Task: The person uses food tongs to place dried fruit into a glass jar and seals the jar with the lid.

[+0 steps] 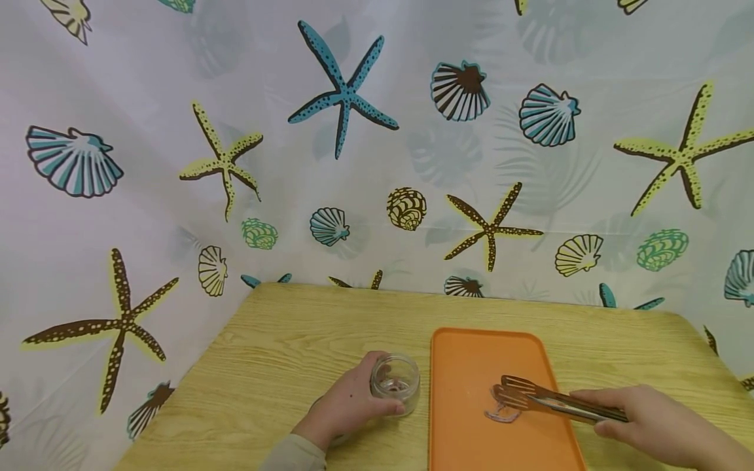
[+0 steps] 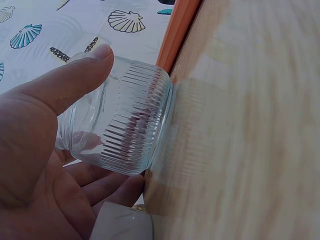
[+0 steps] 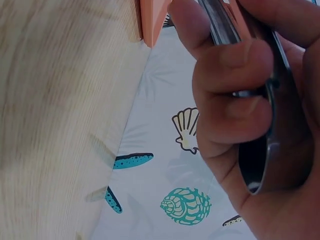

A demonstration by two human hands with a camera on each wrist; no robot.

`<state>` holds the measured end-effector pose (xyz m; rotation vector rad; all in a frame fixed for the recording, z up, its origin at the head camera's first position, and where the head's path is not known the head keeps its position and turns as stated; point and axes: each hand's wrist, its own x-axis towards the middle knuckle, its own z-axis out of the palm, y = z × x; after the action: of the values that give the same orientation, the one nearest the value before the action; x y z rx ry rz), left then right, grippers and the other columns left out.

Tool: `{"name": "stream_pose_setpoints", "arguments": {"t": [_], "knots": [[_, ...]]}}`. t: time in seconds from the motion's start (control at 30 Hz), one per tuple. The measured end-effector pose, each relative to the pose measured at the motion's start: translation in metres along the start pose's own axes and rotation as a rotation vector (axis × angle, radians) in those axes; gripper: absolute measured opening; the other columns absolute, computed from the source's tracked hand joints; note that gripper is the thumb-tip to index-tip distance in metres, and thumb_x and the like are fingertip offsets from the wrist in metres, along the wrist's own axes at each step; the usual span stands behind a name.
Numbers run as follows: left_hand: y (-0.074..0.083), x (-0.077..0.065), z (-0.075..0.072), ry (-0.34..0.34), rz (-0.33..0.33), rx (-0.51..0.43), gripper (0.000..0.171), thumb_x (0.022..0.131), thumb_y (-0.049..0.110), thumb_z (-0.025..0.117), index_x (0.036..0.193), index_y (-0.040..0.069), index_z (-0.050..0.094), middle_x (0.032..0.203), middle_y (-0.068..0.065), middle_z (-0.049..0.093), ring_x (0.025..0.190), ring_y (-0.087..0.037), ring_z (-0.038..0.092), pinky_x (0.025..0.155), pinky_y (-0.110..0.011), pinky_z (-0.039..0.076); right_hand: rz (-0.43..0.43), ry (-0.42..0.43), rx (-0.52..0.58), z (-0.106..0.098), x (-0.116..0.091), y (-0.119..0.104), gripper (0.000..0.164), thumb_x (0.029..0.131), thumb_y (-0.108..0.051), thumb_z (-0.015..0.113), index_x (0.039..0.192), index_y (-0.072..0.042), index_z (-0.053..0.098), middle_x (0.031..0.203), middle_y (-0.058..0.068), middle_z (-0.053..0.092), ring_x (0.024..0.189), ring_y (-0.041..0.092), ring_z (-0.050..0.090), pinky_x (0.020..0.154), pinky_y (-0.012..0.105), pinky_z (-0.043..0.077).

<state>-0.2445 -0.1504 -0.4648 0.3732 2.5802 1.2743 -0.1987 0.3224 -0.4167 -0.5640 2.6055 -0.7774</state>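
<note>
Right hand point(image 1: 654, 418): fingers and thumb curled round the grip end of a pair of metal tongs point(image 1: 568, 402), the arms drawn near together within the grasp. Tongs: long axis running leftward and slightly away from the right fingers, slotted heads over an orange tray point(image 1: 485, 353). Thin strips point(image 1: 502, 419), pale purplish, kind uncertain: on the tray, left of the right fingers by the length of the tongs, partly covered by the slotted heads; the visible lower curve lies roughly crosswise to the person, bent rather than straight. Whether the heads pinch the strips or only rest against them: cannot tell. Left hand point(image 1: 350, 402): curled round a glass jar point(image 1: 408, 400), thumb on the near side, fingertips round the far side, spread to the jar's width. Jar: upright on the wooden table point(image 1: 306, 333), mouth upward, just right of the left palm and just beside the tray's left edge; ribbed lower wall; some reddish pieces point(image 2: 137, 125) low inside. Governing relation: strips between the two hands, right of the left fingers and left of the right fingers, with the tray's left edge between strips and jar mouth; the left hand at the jar, the right reaching the strips through the tongs. Patterned sheet point(image 1: 412, 157): beyond both hands, behind the table.
</note>
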Motion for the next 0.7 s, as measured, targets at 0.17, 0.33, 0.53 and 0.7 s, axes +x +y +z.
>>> {"name": "stream_pose_setpoints", "arguments": {"t": [0.17,0.33,0.53,0.7], "knots": [[0.0,0.0,0.0,0.0,0.005,-0.004,0.095,0.074,0.053,0.088,0.15,0.023,0.039,0.139,-0.008,0.055,0.117,-0.024,0.056,0.099,-0.055,0.044,-0.009,-0.004,-0.03,0.002,0.002,-0.002,0.053,0.096,-0.032,0.07,0.144,-0.012,0.059,0.124,0.009,0.068,0.072,0.005,0.052,0.063,0.032,0.042],[0.0,-0.001,0.0,0.002,0.006,-0.007,0.096,0.074,0.052,0.089,0.15,0.022,0.039,0.14,-0.008,0.055,0.118,-0.025,0.056,0.099,-0.055,0.043,-0.015,0.018,-0.081,0.004,0.006,-0.007,0.049,0.095,-0.032,0.07,0.141,-0.015,0.062,0.118,0.003,0.07,0.071,0.005,0.051,0.063,0.032,0.041],[0.0,0.0,0.0,0.001,0.002,0.001,0.096,0.074,0.053,0.088,0.151,0.022,0.039,0.142,-0.007,0.054,0.121,-0.026,0.055,0.1,-0.056,0.043,-0.038,0.076,-0.089,0.006,0.005,-0.01,0.05,0.096,-0.028,0.07,0.142,-0.013,0.06,0.116,0.006,0.071,0.053,0.006,0.037,0.052,0.029,0.038],[-0.001,0.0,0.0,-0.002,0.007,-0.001,0.096,0.074,0.054,0.088,0.151,0.022,0.039,0.143,-0.006,0.054,0.122,-0.025,0.055,0.1,-0.055,0.043,-0.042,0.113,-0.095,0.006,0.005,-0.011,0.047,0.097,-0.025,0.069,0.142,-0.014,0.06,0.114,0.004,0.07,0.051,0.006,0.036,0.05,0.028,0.037]]}}
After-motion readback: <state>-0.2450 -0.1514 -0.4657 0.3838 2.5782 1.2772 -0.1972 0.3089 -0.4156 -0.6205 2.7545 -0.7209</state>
